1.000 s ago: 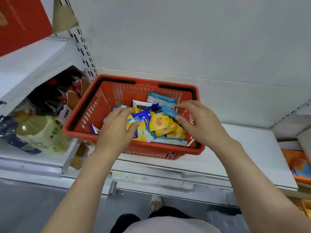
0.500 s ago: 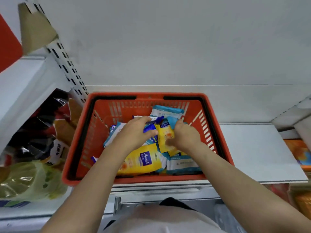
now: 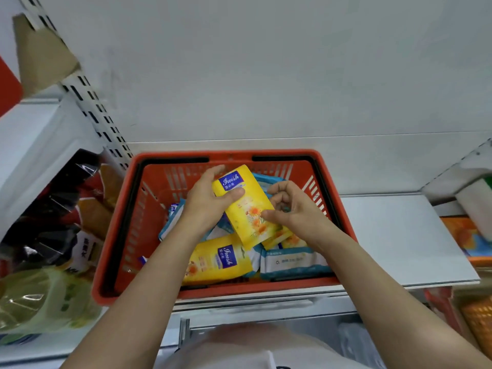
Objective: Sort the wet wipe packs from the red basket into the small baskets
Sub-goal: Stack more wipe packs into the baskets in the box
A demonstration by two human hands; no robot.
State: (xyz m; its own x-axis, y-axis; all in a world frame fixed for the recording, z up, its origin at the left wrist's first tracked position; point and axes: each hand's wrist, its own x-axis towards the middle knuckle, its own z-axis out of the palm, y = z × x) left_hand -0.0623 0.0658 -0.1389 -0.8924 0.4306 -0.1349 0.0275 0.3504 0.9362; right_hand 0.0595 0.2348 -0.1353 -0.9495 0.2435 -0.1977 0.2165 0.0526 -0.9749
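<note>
On the left, the left hand (image 3: 206, 206) grips the lifted yellow pack (image 3: 249, 206) at its far end: the thumb lies across the printed face just below the blue label, and the other fingers (image 3: 213, 171) curl round the far left edge. The pack is held above the heap in the red basket (image 3: 111, 235), face up. Its long axis runs on a slant from far-left to near-right, and the labelled end points away from the person. Just right of it, the right hand (image 3: 290, 209) meets the pack's right edge. The thumb tip touches the flowered face; the fingers are curled loosely beyond the edge, and whether they pinch it I cannot tell. The left hand has the firmer hold, I judge. No small basket shows plainly; an orange container (image 3: 479, 320) sits at the near right edge.
</note>
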